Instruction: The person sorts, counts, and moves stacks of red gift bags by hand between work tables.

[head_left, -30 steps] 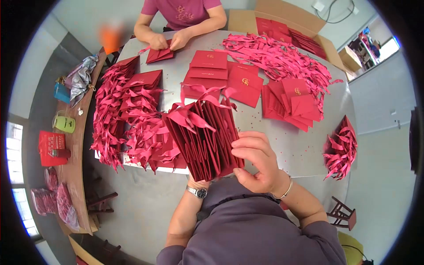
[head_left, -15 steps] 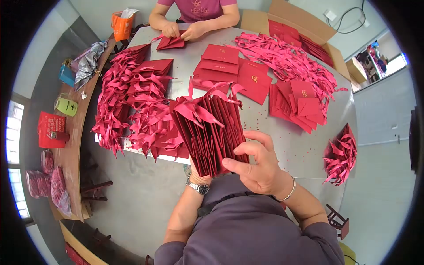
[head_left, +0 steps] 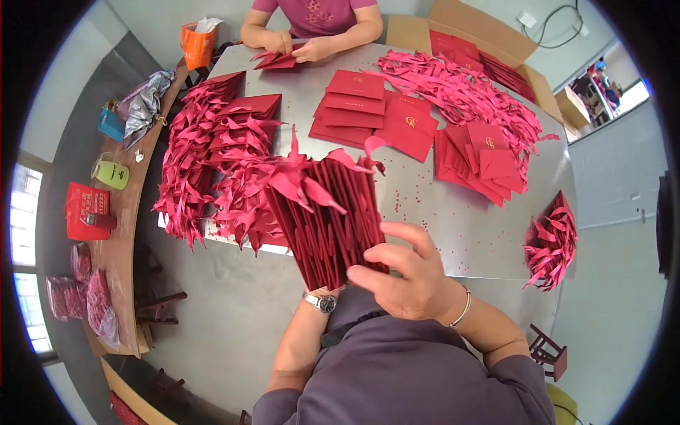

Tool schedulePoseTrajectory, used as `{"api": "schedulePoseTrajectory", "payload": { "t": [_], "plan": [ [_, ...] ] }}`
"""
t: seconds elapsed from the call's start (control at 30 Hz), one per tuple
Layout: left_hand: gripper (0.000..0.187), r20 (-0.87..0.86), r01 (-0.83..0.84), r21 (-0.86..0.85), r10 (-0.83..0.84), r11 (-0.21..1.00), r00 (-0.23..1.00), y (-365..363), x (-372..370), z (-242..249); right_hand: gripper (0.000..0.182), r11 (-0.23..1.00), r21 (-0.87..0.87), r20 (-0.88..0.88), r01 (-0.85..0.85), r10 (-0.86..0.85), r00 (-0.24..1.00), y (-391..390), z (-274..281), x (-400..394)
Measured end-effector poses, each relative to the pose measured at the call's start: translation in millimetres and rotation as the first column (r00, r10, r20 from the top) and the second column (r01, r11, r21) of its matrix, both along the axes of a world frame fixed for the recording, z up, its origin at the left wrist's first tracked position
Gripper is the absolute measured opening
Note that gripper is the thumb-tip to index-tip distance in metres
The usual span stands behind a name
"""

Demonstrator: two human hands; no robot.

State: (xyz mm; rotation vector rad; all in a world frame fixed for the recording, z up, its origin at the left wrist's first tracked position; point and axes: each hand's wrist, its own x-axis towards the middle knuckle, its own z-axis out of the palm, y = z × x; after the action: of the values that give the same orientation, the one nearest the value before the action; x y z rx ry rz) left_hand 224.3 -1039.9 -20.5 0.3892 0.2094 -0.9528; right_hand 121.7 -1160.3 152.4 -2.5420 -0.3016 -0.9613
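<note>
A thick stack of folded red paper gift bags [head_left: 333, 219] with pinkish-red ribbon ties is held up in front of my body, its edges facing me. My left hand [head_left: 323, 291] grips the stack from below; its fingers are mostly hidden behind the bags, and a watch is on that wrist. My right hand [head_left: 411, 276] is at the stack's lower right edge, fingers spread and bent, with fingertips touching the bags. Beyond the stack lie flat red bags [head_left: 407, 127] with a gold emblem and a fanned pile of red bags [head_left: 474, 166].
Beribboned bags [head_left: 188, 163] cover the metal table's [head_left: 425, 241] left side. Loose ribbons [head_left: 460, 81] lie at the back right, by an open carton [head_left: 407, 34]. A ribboned bundle [head_left: 552, 244] sits at the right edge. Across the table, a person's hands [head_left: 301, 48] handle a red bag.
The stack and my right hand have shifted slightly left and down. My right fingertips stay at the stack's edge. The person opposite has moved their hands a little on their bag.
</note>
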Motion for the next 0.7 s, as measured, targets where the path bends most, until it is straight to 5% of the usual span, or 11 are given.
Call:
{"api": "schedulePoseTrajectory", "payload": {
  "t": [0.17, 0.23, 0.33, 0.43, 0.5, 0.53, 0.6, 0.7],
  "plan": [
    [0.041, -0.006, -0.026, 0.022, 0.026, 0.999, 1.0, 6.8, 0.6, -12.0, 0.037, 0.998, 0.055, -0.051, 0.038, -0.036, 0.998, 1.1, 3.7, -5.7],
    [0.04, 0.045, -0.019, 0.044, 0.017, 0.999, 0.999, 7.8, 0.2, -1.8, 0.051, 0.996, 0.012, 0.0, 0.087, -0.087, 0.996, 4.3, 1.6, -5.6],
    [0.038, -0.154, 0.004, -0.102, -0.02, 0.995, 0.988, 5.7, 0.5, 12.0, 0.056, 0.993, 0.011, 0.006, 0.118, -0.118, 0.993, 8.5, 1.1, -3.4],
    [0.036, -0.141, 0.034, -0.248, -0.071, 0.968, 0.987, 5.6, 2.3, 3.1, 0.055, 0.99, 0.022, -0.007, 0.14, -0.139, 0.99, 12.0, 2.3, -3.8],
    [0.037, -0.127, 0.058, -0.17, -0.08, 0.984, 0.989, 8.2, 0.0, 12.3, 0.05, 0.985, 0.042, 0.009, 0.165, -0.166, 0.986, 13.6, 1.0, -3.1],
    [0.036, -0.15, 0.093, 0.047, -0.085, 0.995, 0.985, 6.9, 0.0, 27.1, 0.045, 0.979, 0.064, 0.026, 0.195, -0.197, 0.98, 14.7, 0.0, -2.7],
    [0.036, -0.137, 0.064, -0.148, -0.085, 0.987, 0.987, 6.6, -1.3, 13.7, 0.045, 0.977, 0.065, 0.034, 0.203, -0.205, 0.978, 16.8, -1.3, -0.6],
    [0.036, -0.13, 0.051, -0.192, -0.077, 0.98, 0.988, 7.9, -0.1, 17.8, 0.046, 0.983, 0.043, 0.045, 0.18, -0.182, 0.982, 15.5, -4.0, -0.4]
  ]
}}
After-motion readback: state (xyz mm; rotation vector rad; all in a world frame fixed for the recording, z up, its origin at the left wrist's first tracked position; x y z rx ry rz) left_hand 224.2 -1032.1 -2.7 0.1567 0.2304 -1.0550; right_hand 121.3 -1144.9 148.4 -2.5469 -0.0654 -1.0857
